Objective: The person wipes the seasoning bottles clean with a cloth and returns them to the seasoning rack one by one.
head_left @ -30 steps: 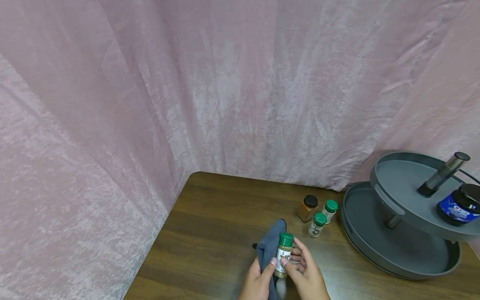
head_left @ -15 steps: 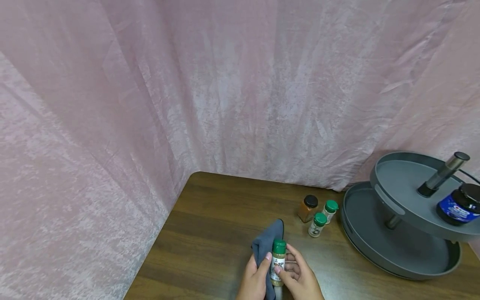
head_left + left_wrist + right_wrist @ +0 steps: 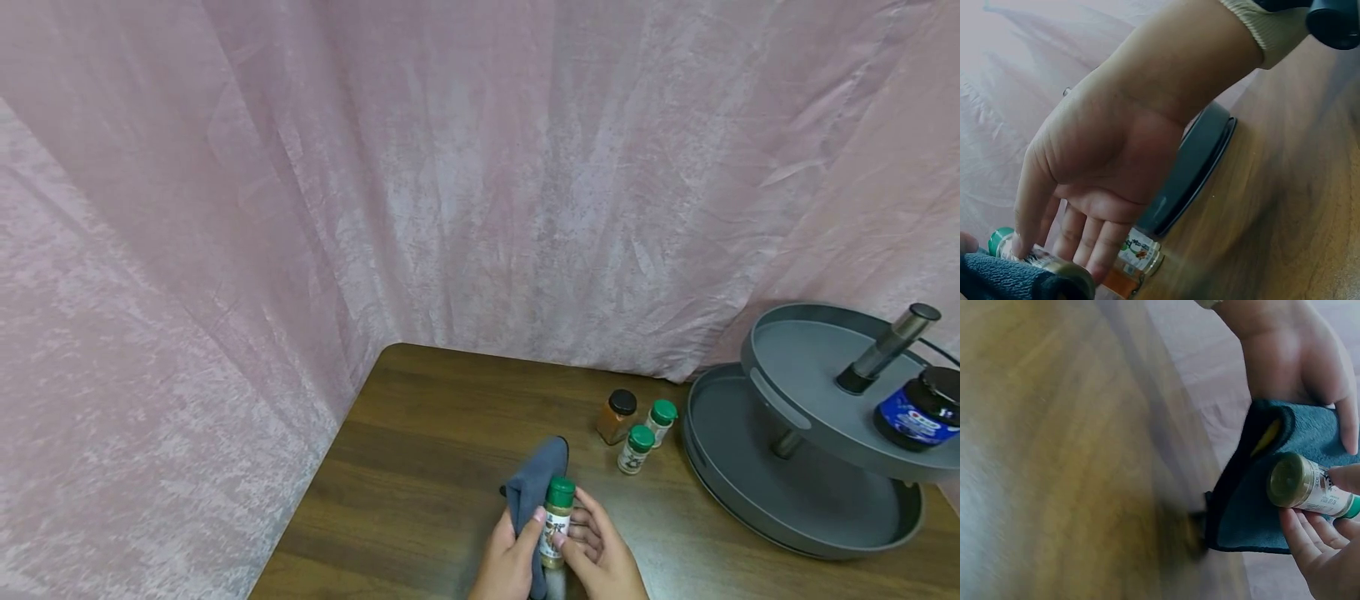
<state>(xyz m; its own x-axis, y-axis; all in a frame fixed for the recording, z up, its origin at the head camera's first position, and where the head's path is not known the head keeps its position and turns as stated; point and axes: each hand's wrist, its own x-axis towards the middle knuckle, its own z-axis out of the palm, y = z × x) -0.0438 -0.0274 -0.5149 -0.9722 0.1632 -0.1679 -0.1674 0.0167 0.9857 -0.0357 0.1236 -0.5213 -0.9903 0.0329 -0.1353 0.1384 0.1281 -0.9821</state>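
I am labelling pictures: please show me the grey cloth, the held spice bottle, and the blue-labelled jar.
Grey cloth [image 3: 528, 502], head view: upper part.
Held spice bottle [image 3: 556, 526], head view: front label.
Blue-labelled jar [image 3: 915, 418], head view: label.

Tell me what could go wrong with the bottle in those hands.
The bottle might slip: the right hand holds it off the table while the left hand holds the cloth against it. If dropped, it could knock over the orange jar standing nearby.

Pale pink curtains [image 3: 465, 183], brown wooden table [image 3: 420, 433]
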